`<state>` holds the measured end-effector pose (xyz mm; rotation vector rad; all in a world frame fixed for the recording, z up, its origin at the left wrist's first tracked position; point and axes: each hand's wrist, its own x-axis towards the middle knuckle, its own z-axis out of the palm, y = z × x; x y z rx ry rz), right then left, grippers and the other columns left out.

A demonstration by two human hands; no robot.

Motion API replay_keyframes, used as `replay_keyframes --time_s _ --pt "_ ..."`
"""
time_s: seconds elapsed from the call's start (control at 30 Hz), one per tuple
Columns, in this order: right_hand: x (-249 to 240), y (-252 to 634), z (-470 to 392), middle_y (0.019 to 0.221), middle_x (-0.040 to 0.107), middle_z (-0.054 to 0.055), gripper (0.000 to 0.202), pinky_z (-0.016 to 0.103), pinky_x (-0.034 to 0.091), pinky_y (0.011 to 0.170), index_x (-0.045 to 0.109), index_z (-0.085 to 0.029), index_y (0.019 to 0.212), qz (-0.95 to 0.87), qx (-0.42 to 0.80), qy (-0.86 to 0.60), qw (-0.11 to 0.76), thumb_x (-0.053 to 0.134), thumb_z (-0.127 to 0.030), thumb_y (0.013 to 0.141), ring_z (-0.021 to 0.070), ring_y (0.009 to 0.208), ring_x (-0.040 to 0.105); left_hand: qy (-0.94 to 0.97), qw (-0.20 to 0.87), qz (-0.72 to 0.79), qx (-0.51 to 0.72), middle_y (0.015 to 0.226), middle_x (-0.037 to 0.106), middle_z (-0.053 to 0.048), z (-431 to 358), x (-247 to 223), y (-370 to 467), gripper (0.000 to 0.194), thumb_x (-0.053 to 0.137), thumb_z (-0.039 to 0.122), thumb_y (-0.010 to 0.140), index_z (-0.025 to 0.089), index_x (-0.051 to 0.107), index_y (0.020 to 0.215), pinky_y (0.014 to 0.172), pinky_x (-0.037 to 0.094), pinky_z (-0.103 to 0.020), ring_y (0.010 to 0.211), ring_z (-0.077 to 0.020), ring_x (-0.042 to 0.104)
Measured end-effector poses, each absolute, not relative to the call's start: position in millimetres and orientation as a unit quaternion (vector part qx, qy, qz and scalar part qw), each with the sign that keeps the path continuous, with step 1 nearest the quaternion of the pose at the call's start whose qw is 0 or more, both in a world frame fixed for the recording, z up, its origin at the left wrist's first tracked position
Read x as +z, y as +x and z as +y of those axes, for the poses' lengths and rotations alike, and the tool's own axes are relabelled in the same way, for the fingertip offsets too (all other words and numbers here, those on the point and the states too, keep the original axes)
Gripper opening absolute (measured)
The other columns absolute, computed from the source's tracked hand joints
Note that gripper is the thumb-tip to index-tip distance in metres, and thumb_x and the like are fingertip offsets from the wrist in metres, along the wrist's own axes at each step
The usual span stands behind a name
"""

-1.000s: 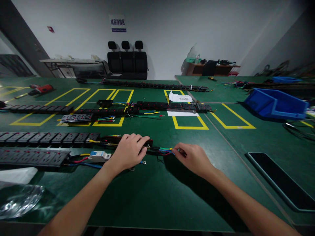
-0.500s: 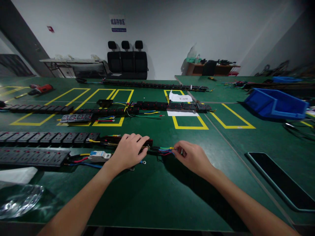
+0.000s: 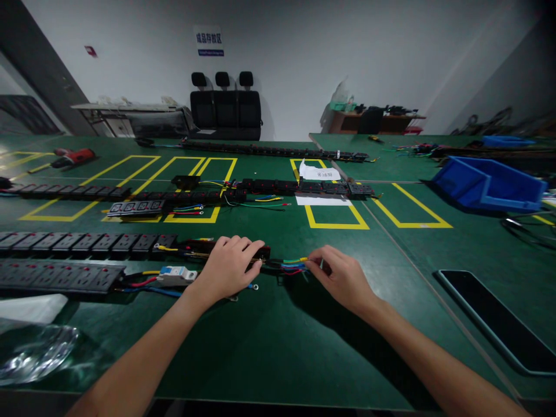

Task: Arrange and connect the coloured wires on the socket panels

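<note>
My left hand [image 3: 232, 263] is closed over a dark narrow board-like part [image 3: 264, 252], its thumb and fingertips at the near side. From that part's right end runs a bundle of coloured wires [image 3: 292, 264]: yellow, green, blue and red. The wire ends are pinched between the thumb and fingers of my right hand [image 3: 341, 275], which hides the tips. Left of my hands lie two rows of black power sockets [image 3: 99, 243]. A grey circuit breaker [image 3: 177, 276] is wired to the nearer row. Ring terminals [image 3: 255, 286] stick out below my left hand.
Farther back on the green table [image 3: 377, 376] are more socket strips [image 3: 278, 186] and a paper slip [image 3: 319, 173]. A phone [image 3: 495, 321] and a blue bin [image 3: 486, 182] lie to the right. Clear plastic [image 3: 35, 353] sits near left, a red power drill [image 3: 73, 157] far left.
My right hand has shifted very slightly at the wire ends, its fingers still pinched. My left hand stays in place on the dark part.
</note>
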<state>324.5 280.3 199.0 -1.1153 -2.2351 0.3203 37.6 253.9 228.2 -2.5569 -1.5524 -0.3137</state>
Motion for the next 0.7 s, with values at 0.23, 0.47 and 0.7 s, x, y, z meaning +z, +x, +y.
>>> replay_keyframes --time_s 0.23,0.47,0.7 --pt "199.0 325.4 282.0 0.082 0.068 0.002 0.015 0.028 0.041 0.059 0.064 -0.022 0.089 -0.847 0.128 -0.438 0.273 0.058 -0.031 0.098 0.0143 0.064 0.058 -0.848 0.067 -0.514 -0.109 0.115 0.069 -0.009 254.4 226.7 37.4 0.038 0.049 0.037 0.102 0.02 0.059 0.135 0.088 0.042 -0.044 0.104 -0.0272 0.061" --pt "200.0 324.8 281.3 0.089 0.068 0.003 0.009 0.028 0.038 0.06 0.066 -0.022 0.097 -0.856 0.107 -0.446 0.238 0.062 -0.03 0.095 0.0146 0.064 0.058 -0.847 0.066 -0.516 -0.106 0.114 0.069 -0.009 254.7 226.4 37.4 0.037 0.05 0.037 0.101 0.021 0.059 0.134 0.089 0.042 -0.043 0.103 -0.027 0.061" --pt "203.9 323.9 278.5 0.084 0.069 0.002 0.025 0.027 0.041 0.058 0.062 -0.021 0.106 -0.828 0.135 -0.469 0.277 0.057 -0.044 0.098 0.0133 0.057 0.058 -0.846 0.062 -0.518 -0.107 0.114 0.069 -0.009 253.8 227.5 37.6 0.037 0.051 0.037 0.101 0.021 0.059 0.134 0.089 0.042 -0.043 0.104 -0.0273 0.061"
